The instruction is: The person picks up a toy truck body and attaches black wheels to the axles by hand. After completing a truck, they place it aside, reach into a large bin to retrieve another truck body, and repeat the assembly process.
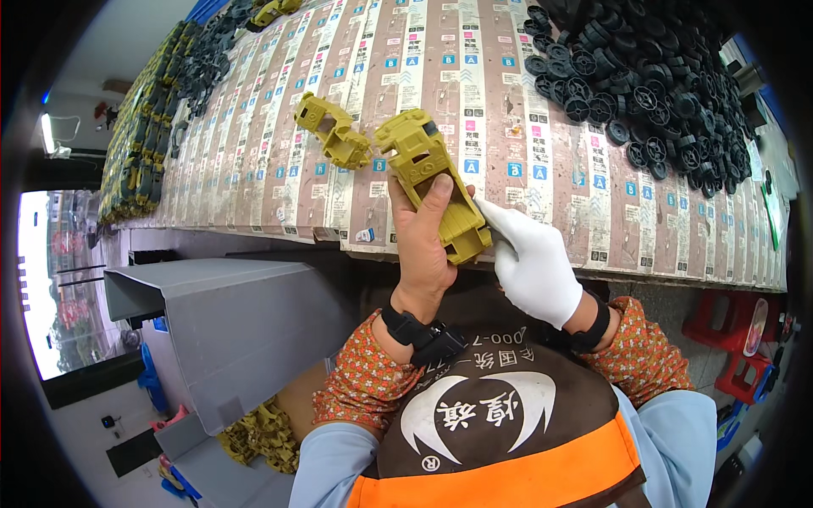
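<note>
My bare left hand point(429, 233) grips an olive-yellow plastic toy truck body point(461, 218), its thumb lying across the open middle. Held tilted above the table's near edge, the truck has its cab end pointing away from me. My right hand point(535, 264), in a white glove, pinches the truck's right side near its rear end; some of those fingertips are hidden. Just left of the cab lies a second olive-yellow toy part point(333, 131), with cut-out openings, on the table.
Printed paper strips cover the table point(279, 190). Black toy wheels point(648, 97) are heaped at the far right. Rows of yellow-and-black toy pieces point(144, 140) line the left edge, beside dark parts point(206, 63). Below left, more yellow parts point(264, 436) lie by a grey plastic bin point(246, 317).
</note>
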